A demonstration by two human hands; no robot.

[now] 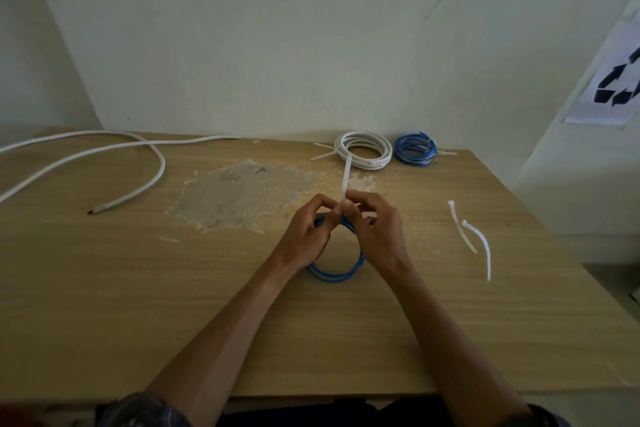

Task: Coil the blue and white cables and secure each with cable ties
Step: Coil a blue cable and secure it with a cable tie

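Observation:
A blue cable coil (334, 274) lies in the middle of the wooden table (138, 288). My left hand (306, 236) grips the coil's far side. My right hand (375, 229) pinches a white cable tie (346, 175) at the same spot, and the tie's tail sticks up and away from my fingers. Two loose white cable ties (476, 236) lie to the right. At the back of the table sit a coiled white cable (363, 149) with ties on it and a coiled blue cable (415, 149). A long uncoiled white cable (104, 149) sprawls across the left side.
A rough pale patch (242, 194) of scraped surface marks the table's centre. The wall runs along the table's far edge. A white panel with a black printed symbol (620, 83) stands at the right. The table's right edge drops to the floor.

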